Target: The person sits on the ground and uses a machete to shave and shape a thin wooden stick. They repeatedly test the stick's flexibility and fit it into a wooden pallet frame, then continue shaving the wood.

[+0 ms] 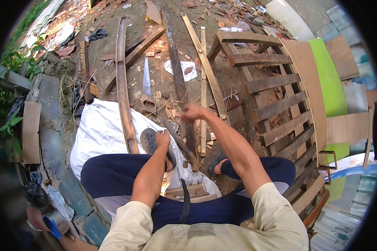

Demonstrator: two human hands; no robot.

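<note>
My left hand point(162, 139) is closed beside the grey clog point(148, 140) on my left foot; what its fingers hold, if anything, is hidden. Farther forward, my right hand point(192, 113) is closed over a long dark wooden beam point(176, 71), and I cannot make out anything in its grip. A short round stick point(181, 144) lies slanting between my feet, close to the beam. Ahead of my left hand, a handsaw point(147, 83) rests on the dirt with its wooden handle toward me. Small wood offcuts point(170, 112) are scattered around the saw and beam.
A split bamboo pole point(121, 79) crosses a white sack point(97, 129) at left. Two pale wood strips point(203, 92) lie right of the beam. A slatted wooden frame point(276, 85) stands along the right side. A broken block wall point(50, 121) borders the left.
</note>
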